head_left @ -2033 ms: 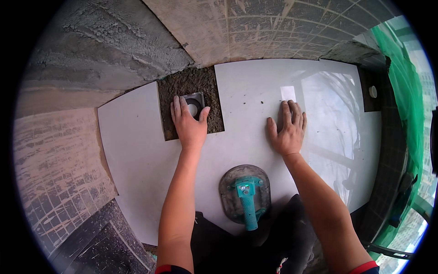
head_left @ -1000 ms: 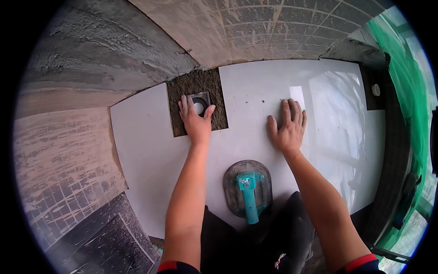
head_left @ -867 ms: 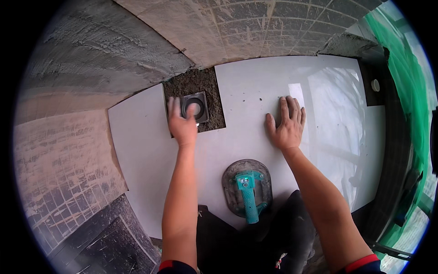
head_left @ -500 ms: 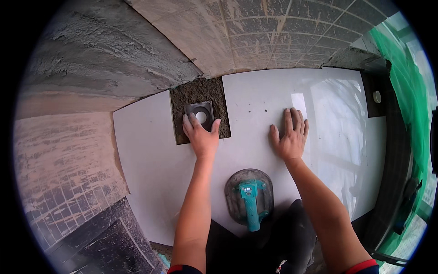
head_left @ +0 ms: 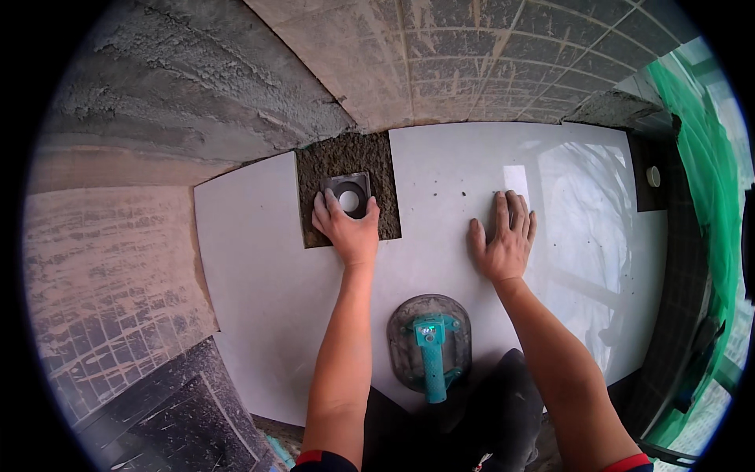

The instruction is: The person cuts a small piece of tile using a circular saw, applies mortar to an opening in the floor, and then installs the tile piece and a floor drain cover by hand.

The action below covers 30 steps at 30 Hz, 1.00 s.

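Note:
A square grey floor drain (head_left: 351, 197) with a round opening sits in a rectangular cutout filled with coarse dark mortar (head_left: 318, 161). My left hand (head_left: 351, 234) is closed on it, thumb at its right side and fingers at its left edge. Around the cutout lies a large glossy white floor tile (head_left: 440, 259). Flat on that tile rests my right hand (head_left: 506, 244), fingers spread and holding nothing. Between my forearms a suction lifter with a turquoise handle (head_left: 432, 362) stands on the tile, close to my knees.
Small dark crumbs (head_left: 464, 193) dot the tile. At the far right, a second notch holds a white pipe end (head_left: 653, 177). A rough cement wall (head_left: 197, 79) and mortar-smeared tiled walls (head_left: 472, 63) border the floor. Green netting (head_left: 700, 173) hangs along the right.
The view has shifted slightly. My left hand stays on the drain with its fingers a little more curled round it. My right hand remains flat on the tile.

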Tool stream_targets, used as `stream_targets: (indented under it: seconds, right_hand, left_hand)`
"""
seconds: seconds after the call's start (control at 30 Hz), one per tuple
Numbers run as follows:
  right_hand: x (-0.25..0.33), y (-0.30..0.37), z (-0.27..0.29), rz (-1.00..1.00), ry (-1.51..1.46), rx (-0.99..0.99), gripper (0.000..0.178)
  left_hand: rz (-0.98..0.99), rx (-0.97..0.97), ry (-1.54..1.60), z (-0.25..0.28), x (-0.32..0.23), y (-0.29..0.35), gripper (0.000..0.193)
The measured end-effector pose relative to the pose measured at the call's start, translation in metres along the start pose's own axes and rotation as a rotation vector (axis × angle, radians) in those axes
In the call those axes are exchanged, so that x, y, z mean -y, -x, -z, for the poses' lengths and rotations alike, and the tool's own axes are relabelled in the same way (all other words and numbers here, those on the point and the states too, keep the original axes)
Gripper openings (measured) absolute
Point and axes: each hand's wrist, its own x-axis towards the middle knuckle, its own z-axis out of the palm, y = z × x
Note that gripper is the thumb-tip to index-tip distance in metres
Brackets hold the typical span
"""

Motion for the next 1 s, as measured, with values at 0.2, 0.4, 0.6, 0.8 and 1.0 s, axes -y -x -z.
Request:
stream_targets:
  seconds: [0.2, 0.4, 0.6, 0.8, 1.0]
  right_hand:
    - [-0.003, 0.0, -0.002, 0.016, 0.01, -0.008, 0.07]
    - [-0.001, 0.002, -0.003, 0.02, 0.028, -0.008, 0.07]
    - [-0.003, 0.001, -0.004, 0.023, 0.03, -0.021, 0.069]
    - [-0.001, 0.001, -0.004, 0.022, 0.038, -0.016, 0.069]
    - [-0.001, 0.001, -0.002, 0.009, 0.011, -0.009, 0.07]
  left_hand:
    - [-0.013, -0.049, 0.016, 0.0, -0.001, 0.001, 0.083]
    - [0.005, -0.017, 0.051, -0.001, 0.001, -0.003, 0.085]
    - [-0.027, -0.057, 0.055, -0.006, 0.003, -0.006, 0.082]
    - [-0.008, -0.037, 0.056, -0.011, 0.008, -0.01, 0.082]
    - [0.023, -0.012, 0.047, -0.01, 0.006, -0.014, 0.085]
